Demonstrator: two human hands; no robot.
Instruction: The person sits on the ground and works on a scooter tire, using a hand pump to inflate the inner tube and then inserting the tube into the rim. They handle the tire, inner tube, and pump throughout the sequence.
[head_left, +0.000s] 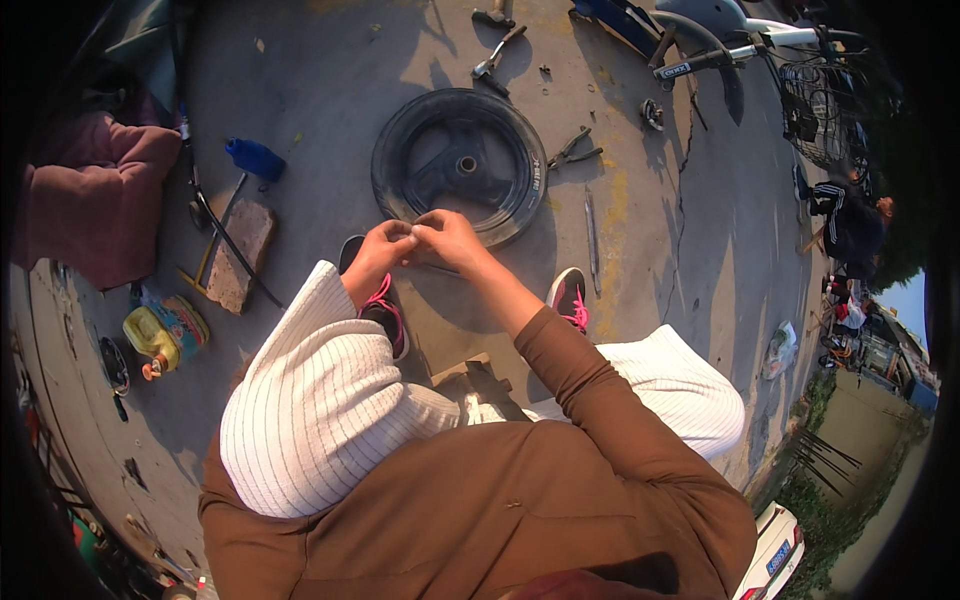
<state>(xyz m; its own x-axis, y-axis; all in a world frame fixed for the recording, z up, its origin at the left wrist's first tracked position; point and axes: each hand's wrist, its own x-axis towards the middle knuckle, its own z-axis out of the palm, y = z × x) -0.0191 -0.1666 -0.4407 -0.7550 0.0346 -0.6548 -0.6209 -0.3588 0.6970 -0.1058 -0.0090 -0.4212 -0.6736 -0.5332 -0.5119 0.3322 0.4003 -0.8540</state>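
Note:
A scooter wheel (480, 165) with a black tyre (390, 165) and a three-spoke hub lies flat on the ground before me. My left hand (382, 251) and my right hand (448, 238) meet at the tyre's near edge, fingers bent and fingertips close together. Whether something small sits between the fingers is hidden, and I cannot tell if they touch the rubber. Pliers (574, 150) with spread handles lie against the tyre's right side. Farther right of my right hand is a thin metal bar (592, 240), perhaps a tyre lever.
A hammer (493, 15) and a ratchet wrench (496, 56) lie beyond the wheel. To the left are a blue bottle (255, 159), a brick (240, 255), a hose (206, 202) and a yellow jug (166, 334). A bicycle (750, 49) stands at right; a person (855, 221) sits behind it.

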